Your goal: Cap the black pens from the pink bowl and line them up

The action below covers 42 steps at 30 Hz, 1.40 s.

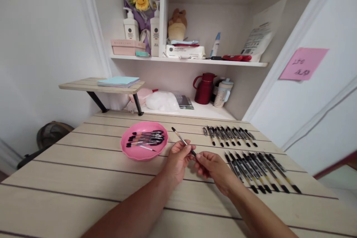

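Observation:
My left hand (179, 157) pinches a clear-barrelled pen (180, 136) with black ends, tilted with its far end up and to the left. At the near end of this pen, the fingers of my right hand (213, 167) close on its black part; whether that is a cap or the grip I cannot tell. To the left, a pink scalloped bowl (126, 151) holds several similar pens (146, 139) and a thin white stick-like piece (147, 148). Right of my hands, several pens lie side by side in a back row (230, 134) and a front row (259, 169).
A small raised wooden shelf (72, 84) on black legs carries coloured paper (118, 81) at the back left. Behind the striped table (92, 193) stand a red jug (204, 91) and a pale tumbler (223, 95). Above them, a white shelf (217, 61) holds bottles and boxes.

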Available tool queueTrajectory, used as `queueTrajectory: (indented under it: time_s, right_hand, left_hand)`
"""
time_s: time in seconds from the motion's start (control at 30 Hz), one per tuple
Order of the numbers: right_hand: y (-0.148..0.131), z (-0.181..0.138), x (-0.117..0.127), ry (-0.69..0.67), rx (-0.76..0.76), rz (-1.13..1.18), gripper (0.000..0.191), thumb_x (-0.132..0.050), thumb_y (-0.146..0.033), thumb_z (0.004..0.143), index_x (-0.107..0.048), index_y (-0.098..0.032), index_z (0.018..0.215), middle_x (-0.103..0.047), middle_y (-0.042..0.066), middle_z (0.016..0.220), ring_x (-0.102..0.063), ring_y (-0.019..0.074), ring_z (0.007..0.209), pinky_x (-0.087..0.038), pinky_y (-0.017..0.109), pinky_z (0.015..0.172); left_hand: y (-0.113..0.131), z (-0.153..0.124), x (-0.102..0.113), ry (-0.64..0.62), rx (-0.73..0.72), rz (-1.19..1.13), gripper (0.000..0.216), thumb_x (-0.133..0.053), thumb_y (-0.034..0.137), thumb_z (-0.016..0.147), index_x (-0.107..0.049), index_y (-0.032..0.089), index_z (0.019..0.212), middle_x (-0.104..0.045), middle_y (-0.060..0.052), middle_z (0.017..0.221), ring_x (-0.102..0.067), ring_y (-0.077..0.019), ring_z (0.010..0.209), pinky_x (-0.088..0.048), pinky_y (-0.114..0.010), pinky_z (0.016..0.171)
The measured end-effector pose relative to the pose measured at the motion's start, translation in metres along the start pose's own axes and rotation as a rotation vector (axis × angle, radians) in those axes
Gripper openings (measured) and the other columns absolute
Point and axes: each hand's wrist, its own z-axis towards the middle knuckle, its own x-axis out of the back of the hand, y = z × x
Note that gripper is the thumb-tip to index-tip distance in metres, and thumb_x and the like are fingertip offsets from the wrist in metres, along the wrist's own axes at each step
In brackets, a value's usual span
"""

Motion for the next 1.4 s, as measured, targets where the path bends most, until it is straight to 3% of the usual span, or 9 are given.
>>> queueTrajectory:
  time_s: [0.07,0.23,0.47,0.77,1.0,1.17,1.4]
  right_hand:
    - [0.002,0.002,0.002,0.020,0.033,0.069,0.034,-0.063,-0.047,0.065,-0.052,-0.015,0.067,-0.054,-0.003,0.052,-0.043,0.0041,0.039,-0.025,0.016,0.037]
    - [0.005,0.003,0.013,-0.077,0.067,0.255,0.031,-0.068,-0.042,0.064,-0.052,-0.015,0.065,-0.056,-0.002,0.054,-0.042,0.0038,0.041,-0.027,0.017,0.039]
    - [0.010,0.002,0.014,-0.102,0.028,0.267,0.031,-0.068,-0.041,0.064,-0.053,-0.015,0.063,-0.056,-0.001,0.053,-0.043,0.0043,0.040,-0.025,0.017,0.037]
    - [0.013,0.002,0.018,-0.146,-0.009,0.253,0.030,-0.068,-0.040,0.064,-0.062,-0.012,0.073,-0.061,0.002,0.057,-0.046,0.0048,0.041,-0.028,0.017,0.038]
    - [0.013,0.004,0.016,-0.017,0.049,0.148,0.027,-0.074,-0.035,0.057,-0.060,-0.013,0.066,-0.059,0.000,0.053,-0.046,0.0049,0.040,-0.032,0.017,0.037]
    - [0.009,-0.001,0.012,-0.137,-0.033,0.241,0.033,-0.065,-0.045,0.066,-0.060,-0.013,0.074,-0.062,0.003,0.061,-0.051,0.0074,0.044,-0.038,0.019,0.040]
    - [0.011,0.000,0.012,-0.026,-0.028,0.185,0.028,-0.068,-0.039,0.063,-0.054,-0.014,0.064,-0.057,0.000,0.053,-0.045,0.0044,0.039,-0.031,0.016,0.036]
  left_hand:
    - [0.004,-0.001,0.000,-0.020,-0.036,0.047,0.027,-0.068,0.019,0.064,-0.057,0.016,0.089,-0.064,-0.004,0.080,-0.056,-0.0098,0.063,-0.043,-0.022,0.059]
    - [0.020,-0.002,0.001,-0.183,-0.009,0.107,0.038,-0.067,0.014,0.060,-0.057,0.015,0.096,-0.066,-0.007,0.087,-0.060,-0.0157,0.075,-0.044,-0.028,0.067]
    - [0.022,-0.001,0.001,-0.181,-0.019,0.445,0.027,-0.070,0.018,0.060,-0.062,0.013,0.085,-0.065,-0.005,0.074,-0.056,-0.0107,0.063,-0.039,-0.022,0.059]
    - [0.016,0.000,0.000,-0.242,-0.036,0.448,0.021,-0.067,0.025,0.065,-0.056,0.014,0.078,-0.061,-0.002,0.070,-0.057,-0.0111,0.058,-0.042,-0.026,0.062]
    - [0.013,0.002,0.001,-0.145,-0.082,0.497,0.019,-0.067,0.023,0.063,-0.057,0.013,0.077,-0.060,-0.001,0.063,-0.054,-0.0096,0.057,-0.041,-0.022,0.060]
    - [0.013,0.002,0.000,-0.124,-0.070,0.458,0.021,-0.069,0.024,0.060,-0.058,0.014,0.074,-0.058,0.001,0.062,-0.053,-0.0082,0.055,-0.040,-0.021,0.059]
    - [0.006,-0.004,0.001,-0.068,0.077,0.361,0.025,-0.069,0.027,0.061,-0.055,0.015,0.077,-0.057,0.001,0.064,-0.056,-0.0104,0.058,-0.044,-0.027,0.065]
